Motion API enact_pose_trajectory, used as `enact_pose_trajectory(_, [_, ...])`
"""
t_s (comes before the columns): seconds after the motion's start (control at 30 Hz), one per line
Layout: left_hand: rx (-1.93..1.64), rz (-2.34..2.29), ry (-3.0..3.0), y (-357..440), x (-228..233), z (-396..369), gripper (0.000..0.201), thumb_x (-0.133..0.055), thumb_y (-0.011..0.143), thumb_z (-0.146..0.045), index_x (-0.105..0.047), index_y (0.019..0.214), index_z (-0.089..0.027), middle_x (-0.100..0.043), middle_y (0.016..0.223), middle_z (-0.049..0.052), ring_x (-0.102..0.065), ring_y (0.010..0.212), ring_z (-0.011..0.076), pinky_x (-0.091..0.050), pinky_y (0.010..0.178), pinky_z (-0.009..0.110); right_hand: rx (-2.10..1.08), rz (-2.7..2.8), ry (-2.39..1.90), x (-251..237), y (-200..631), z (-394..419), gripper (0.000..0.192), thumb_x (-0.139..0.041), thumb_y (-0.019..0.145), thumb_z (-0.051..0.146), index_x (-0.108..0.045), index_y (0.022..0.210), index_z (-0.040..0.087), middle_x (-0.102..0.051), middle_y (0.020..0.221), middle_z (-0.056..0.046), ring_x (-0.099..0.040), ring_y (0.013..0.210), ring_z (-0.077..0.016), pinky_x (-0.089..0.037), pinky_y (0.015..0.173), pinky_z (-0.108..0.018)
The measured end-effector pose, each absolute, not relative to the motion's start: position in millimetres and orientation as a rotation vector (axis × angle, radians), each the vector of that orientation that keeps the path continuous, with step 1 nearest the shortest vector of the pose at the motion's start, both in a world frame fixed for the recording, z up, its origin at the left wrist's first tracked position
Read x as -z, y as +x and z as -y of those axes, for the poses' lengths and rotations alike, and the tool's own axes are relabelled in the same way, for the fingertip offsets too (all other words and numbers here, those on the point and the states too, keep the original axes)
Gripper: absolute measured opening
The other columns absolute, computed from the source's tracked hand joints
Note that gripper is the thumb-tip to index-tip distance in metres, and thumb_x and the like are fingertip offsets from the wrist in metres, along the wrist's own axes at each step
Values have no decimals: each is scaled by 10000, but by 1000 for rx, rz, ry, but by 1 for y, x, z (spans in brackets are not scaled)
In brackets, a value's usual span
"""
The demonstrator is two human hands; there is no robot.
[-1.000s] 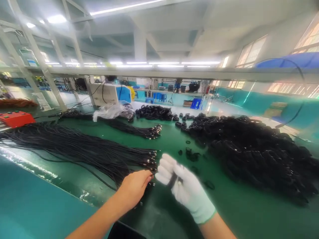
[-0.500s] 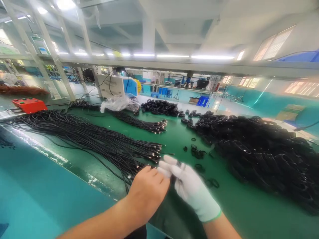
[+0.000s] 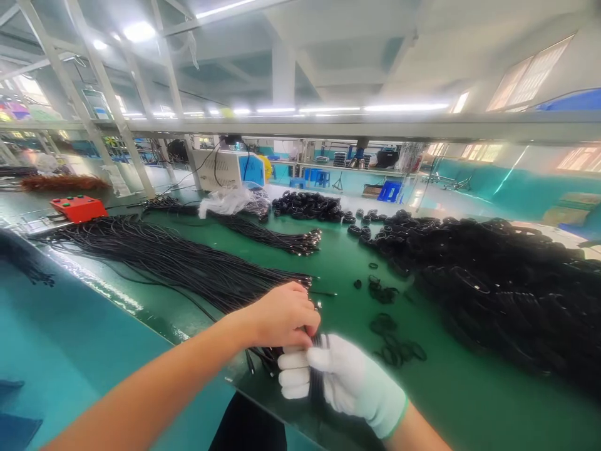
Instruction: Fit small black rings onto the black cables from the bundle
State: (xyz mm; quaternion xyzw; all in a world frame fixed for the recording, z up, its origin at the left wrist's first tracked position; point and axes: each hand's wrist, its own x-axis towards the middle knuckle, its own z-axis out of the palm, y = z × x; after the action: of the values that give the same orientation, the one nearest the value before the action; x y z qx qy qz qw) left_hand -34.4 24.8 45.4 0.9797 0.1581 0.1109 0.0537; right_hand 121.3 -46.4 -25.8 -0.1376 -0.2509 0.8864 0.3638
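- Head view, with the long cable bundle [image 3: 188, 257] as landmark: it stretches across the green worktop [image 3: 469, 407], its metal-tipped ends [image 3: 306, 283] gathered towards the hands, presumably so that each tip stays within easy reach.
- Black bunch [image 3: 317, 385] of thin pieces sits just beyond those ends, on the near side, inside the white-gloved right hand [image 3: 350, 379]. Whether its pieces are bands or cable ends is too blurred to tell.
- Right grip: fingers curl around the bunch and the thumb presses from above, probably to keep the pieces aligned. The arm enters from the lower right, palm turned inward.
- Left grip: the bare left hand [image 3: 284, 310] pinches at the upper end of the bunch; exactly what lies between its fingertips is hidden. The forearm slants in from the lower left, crossing in front of the cable bundle, back of the hand upward, fingers bent down, a pose that seems suited to fine picking.
- Right of the cable bundle lie loose rings [image 3: 399, 351] and, farther over, a large ring heap [image 3: 493, 294], apparently spread as stock.
- Behind it rests a smaller bundle [image 3: 277, 238], tips facing the same way; a red control box [image 3: 79, 208] stands by its far left end.
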Motion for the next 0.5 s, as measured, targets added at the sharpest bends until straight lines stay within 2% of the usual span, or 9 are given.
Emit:
enact_pose_trajectory(0.1, [-496, -561, 3013, -36, -47, -20, 76, -610, 823, -263, -643, 774, -215, -657, 833, -1, -543, 888, 159, -325, 928, 326, -2349, 575, -323, 24, 121, 45, 167, -670, 733, 158, -517, 785, 113, -391, 669, 15, -394, 618, -96, -388, 674, -295])
enact_pose_trajectory(0.17, [-550, -626, 3044, -36, -51, -14, 107, -558, 840, -188, -657, 803, -208, -642, 915, 26, -524, 919, 171, -368, 840, 302, -2369, 553, -323, 26, 121, 43, 154, -654, 740, 163, -508, 759, 121, -405, 648, 19, -414, 599, -95, -402, 677, -300])
enact_pose_trajectory(0.23, [-415, -619, 3056, -35, -57, -8, 145, -539, 826, -137, -654, 759, -194, -621, 884, 25, -528, 805, 148, -391, 689, 253, -2371, 601, -349, 29, 122, 42, 181, -672, 729, 198, -534, 811, 114, -479, 674, 0, -473, 613, -108, -428, 710, -336])
enact_pose_trajectory(0.33, [-179, -558, 3016, -28, -67, -7, 137, -613, 781, -170, -623, 645, -184, -582, 739, -13, -502, 615, 110, -347, 516, 219, -2391, 702, -365, 34, 126, 45, 297, -703, 712, 290, -573, 885, 86, -585, 717, -47, -580, 655, -165, -458, 725, -407])
enact_pose_trajectory(0.5, [-66, -597, 2408, -23, -73, -22, 86, -674, 734, -234, -625, 681, -187, -589, 629, -46, -527, 547, 92, -367, 500, 188, -2386, 708, -333, 35, 133, 53, 388, -730, 692, 352, -606, 942, 82, -682, 790, -97, -667, 708, -234, -477, 714, -439])
